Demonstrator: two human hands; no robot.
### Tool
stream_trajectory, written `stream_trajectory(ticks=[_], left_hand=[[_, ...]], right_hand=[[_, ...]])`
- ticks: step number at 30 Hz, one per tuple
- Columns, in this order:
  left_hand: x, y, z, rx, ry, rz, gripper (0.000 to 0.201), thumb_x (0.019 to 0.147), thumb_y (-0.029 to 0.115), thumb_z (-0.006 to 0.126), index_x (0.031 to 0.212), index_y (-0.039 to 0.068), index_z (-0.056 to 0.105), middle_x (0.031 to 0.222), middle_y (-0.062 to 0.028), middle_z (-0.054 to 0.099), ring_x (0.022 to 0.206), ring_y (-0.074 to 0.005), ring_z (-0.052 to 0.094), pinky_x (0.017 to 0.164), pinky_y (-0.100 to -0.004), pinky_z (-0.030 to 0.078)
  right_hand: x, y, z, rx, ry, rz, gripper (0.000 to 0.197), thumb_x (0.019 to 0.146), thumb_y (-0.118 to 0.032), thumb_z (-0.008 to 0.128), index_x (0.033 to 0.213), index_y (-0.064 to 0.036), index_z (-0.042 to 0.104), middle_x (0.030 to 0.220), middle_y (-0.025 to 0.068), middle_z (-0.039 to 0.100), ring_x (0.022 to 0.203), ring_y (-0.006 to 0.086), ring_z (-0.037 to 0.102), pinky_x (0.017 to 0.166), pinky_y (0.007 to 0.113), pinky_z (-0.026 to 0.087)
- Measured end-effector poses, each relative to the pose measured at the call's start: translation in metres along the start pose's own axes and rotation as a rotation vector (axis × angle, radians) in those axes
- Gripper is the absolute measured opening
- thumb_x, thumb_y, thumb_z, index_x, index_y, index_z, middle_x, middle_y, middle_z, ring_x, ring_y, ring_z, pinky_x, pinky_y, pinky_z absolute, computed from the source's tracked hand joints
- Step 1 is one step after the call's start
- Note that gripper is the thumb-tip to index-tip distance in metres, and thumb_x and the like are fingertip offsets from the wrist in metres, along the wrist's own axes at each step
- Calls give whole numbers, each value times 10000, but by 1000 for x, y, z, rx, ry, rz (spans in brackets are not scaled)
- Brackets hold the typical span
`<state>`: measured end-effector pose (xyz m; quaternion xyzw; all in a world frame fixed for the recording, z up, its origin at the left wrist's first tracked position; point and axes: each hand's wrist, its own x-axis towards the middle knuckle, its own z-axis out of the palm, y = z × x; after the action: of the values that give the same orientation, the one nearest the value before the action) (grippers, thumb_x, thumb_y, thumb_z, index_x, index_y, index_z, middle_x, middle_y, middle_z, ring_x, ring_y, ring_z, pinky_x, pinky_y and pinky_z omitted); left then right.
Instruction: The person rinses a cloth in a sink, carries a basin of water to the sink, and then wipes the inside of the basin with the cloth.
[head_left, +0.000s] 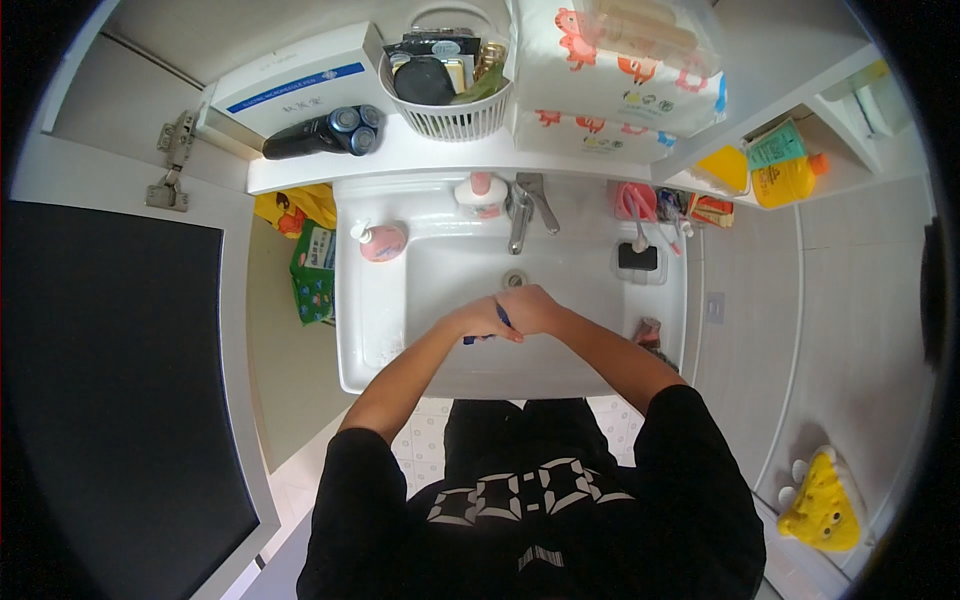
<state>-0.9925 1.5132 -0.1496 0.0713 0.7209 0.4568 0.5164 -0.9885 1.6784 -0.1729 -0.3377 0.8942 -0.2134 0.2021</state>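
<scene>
Over the white sink basin point(440, 365), my two hands meet just in front of the drain point(515, 279). My left hand point(482, 318) is closed around a slim blue object point(503, 316); a blue end also sticks out below the fingers, and most of it is hidden, so its kind cannot be made out. My right hand point(530, 308) is curled closed, touching the left at the knuckles. Whatever its fingers hold is hidden. Behind the hands stands the metal tap point(520, 215), with a white-and-pink bottle point(482, 195) beside it.
A pink pump bottle point(383, 242) stands on the sink's left ledge. A black item in a soap dish point(638, 257) and a pink cup point(634, 202) are at right. Above, a shelf holds an electric shaver point(325, 132), a white basket point(450, 121) and tissue packs point(600, 85). An open cabinet door point(235, 350) hangs left.
</scene>
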Motion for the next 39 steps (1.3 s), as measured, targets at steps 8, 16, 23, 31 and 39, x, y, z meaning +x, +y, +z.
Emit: stream_trajectory(ticks=[8,16,23,31,39], left_hand=[[-3,-2,-7,89,-94,-39,693,587,374,872,1115,30,584,781,-86,630,653,-198,631,546,-323,522],[-4,-25,40,787,559,57,832,648,331,786,1352,22,469,936,-177,677,835,-341,675,737,-433,548],[-17,-22,20,-218,204,-89,266,738,251,715,882,35,656,745,-60,628,614,-190,639,478,-296,485],[-31,-26,26,-969,-444,-110,215,837,201,626,926,20,552,619,-34,491,433,-101,428,355,-231,275],[-30,0,20,-640,-117,-74,429,885,470,629,827,52,549,568,6,460,392,-63,379,359,-221,281]], right_hand=[[1,-7,0,64,-68,72,335,584,-277,756,813,-56,652,776,170,669,754,361,656,644,440,526],[-8,-19,1,-18,-77,239,259,643,-254,723,817,-76,652,832,152,680,762,331,674,651,439,543],[-39,-26,-22,123,326,93,480,720,-119,671,1193,-100,592,1314,161,530,1146,337,550,880,436,490],[-50,-28,-41,-269,613,-454,467,790,-120,593,1257,-111,574,1275,140,530,1121,289,552,901,409,491],[-25,-5,-17,-120,169,-128,257,738,-195,662,986,-141,618,1001,91,614,718,290,646,594,404,520]])
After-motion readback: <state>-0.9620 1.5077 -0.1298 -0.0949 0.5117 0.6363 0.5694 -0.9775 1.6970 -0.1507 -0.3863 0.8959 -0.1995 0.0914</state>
